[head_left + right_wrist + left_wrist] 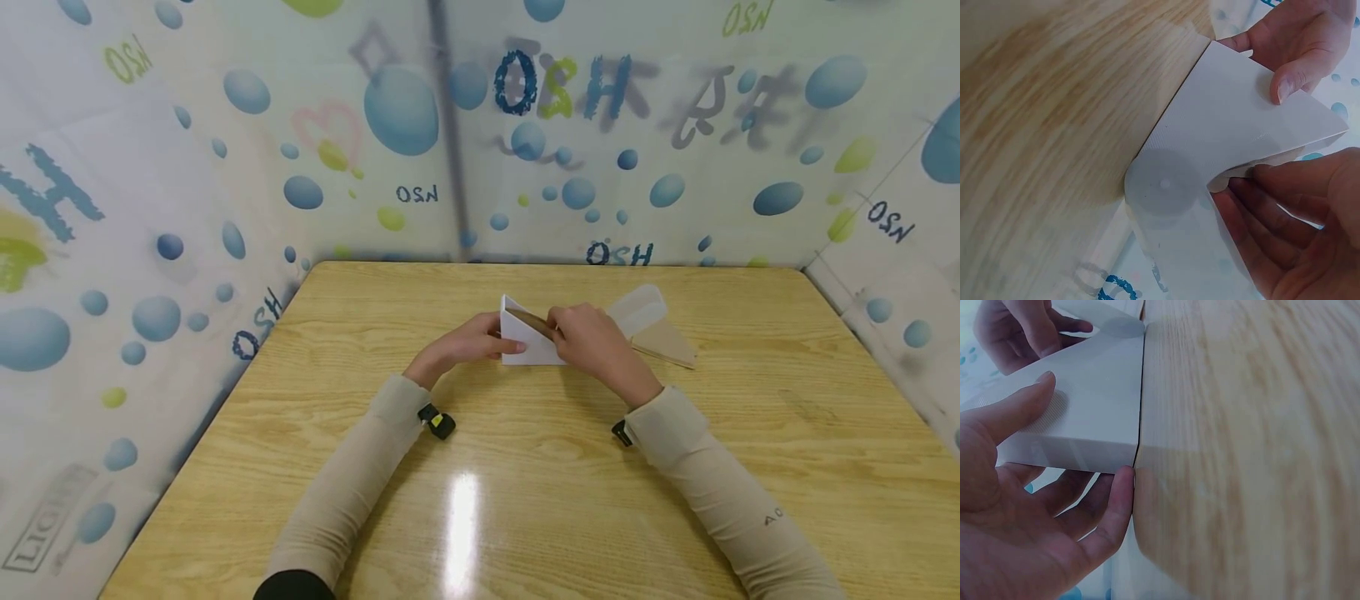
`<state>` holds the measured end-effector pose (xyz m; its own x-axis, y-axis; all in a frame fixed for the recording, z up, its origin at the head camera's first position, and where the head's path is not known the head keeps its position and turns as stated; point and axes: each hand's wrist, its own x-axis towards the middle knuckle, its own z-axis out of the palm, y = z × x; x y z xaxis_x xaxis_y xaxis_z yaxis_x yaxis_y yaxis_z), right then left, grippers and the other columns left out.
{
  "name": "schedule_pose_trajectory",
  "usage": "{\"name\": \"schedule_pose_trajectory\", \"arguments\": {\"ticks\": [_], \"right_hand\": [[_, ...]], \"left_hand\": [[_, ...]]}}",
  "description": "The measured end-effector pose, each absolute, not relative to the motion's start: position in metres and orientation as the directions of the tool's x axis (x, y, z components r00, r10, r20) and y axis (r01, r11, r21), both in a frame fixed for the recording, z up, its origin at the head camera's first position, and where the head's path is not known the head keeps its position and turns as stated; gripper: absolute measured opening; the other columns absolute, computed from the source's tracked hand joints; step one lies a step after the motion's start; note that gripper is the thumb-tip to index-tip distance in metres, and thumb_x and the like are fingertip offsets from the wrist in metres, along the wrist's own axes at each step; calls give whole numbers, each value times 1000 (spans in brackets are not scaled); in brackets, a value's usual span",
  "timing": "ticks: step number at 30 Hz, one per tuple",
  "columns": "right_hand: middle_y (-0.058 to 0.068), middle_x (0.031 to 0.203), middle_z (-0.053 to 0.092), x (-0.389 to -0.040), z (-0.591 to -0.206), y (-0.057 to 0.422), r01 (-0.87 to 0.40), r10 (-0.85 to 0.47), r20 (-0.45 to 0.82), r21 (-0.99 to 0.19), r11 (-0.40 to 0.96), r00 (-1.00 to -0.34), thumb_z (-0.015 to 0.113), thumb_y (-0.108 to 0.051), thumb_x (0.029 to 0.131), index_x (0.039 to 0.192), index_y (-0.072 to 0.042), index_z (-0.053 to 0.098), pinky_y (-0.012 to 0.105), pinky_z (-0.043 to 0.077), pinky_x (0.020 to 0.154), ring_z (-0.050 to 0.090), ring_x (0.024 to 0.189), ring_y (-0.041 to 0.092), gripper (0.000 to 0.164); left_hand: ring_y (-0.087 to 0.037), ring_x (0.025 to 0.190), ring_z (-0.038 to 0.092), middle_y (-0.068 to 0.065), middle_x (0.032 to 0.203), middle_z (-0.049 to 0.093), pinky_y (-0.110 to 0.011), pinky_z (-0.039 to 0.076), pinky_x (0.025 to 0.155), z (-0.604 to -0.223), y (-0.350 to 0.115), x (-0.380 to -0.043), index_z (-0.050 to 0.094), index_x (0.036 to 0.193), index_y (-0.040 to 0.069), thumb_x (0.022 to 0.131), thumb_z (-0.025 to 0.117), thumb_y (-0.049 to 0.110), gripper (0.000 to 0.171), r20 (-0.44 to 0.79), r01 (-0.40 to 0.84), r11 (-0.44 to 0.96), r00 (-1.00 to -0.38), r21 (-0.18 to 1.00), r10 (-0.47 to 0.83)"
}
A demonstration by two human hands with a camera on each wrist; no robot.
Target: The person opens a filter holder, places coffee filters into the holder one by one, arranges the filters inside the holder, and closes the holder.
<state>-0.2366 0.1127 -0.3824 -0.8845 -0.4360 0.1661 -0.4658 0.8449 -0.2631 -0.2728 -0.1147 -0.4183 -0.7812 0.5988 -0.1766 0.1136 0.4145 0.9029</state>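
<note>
A white slant-topped cardboard box (531,350), brown along its inside, stands upright on the wooden table. Gripping its tall left end is my left hand (476,337), thumb (1022,409) on the front face and other fingers around the end wall. My right hand (592,337) is at the low part of the slanted opening, its fingertips (1260,172) pinching at the inner edge. Behind that hand, a translucent round-ended piece (641,315) and a brown triangular panel (663,342) extend to the right. A faint disc (1163,181) shows at the box's corner in the right wrist view.
The wooden table (525,467) spreads out around both forearms, with a bright light reflection near the front. Patterned sheets (480,167) with blue and green dots hang behind it and along both sides. Each wrist wears a small black device, such as the left one (438,422).
</note>
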Motion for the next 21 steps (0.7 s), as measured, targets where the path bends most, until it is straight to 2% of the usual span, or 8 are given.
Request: {"name": "schedule_pose_trajectory", "arguments": {"ticks": [13, 21], "right_hand": [[13, 91, 76, -236, -386, 114, -456, -418, 198, -225, 861, -887, 65, -11, 100, 108, -6, 72, 38, 53, 60, 66, 69, 24, 11], [13, 86, 74, -234, -388, 117, -448, -402, 244, -180, 875, -883, 67, -13, 98, 110, -7, 68, 39, 51, 54, 61, 61, 24, 13]], "left_hand": [[-22, 116, 66, -14, 134, 67, -32, 55, 87, -419, -113, -274, 57, 141, 11, 102, 66, 22, 42, -176, 110, 410, -781, 905, 599], [-23, 116, 66, -13, 134, 67, -34, 55, 90, -419, -114, -274, 57, 142, 11, 101, 67, 22, 43, -186, 100, 418, -786, 903, 590]]}}
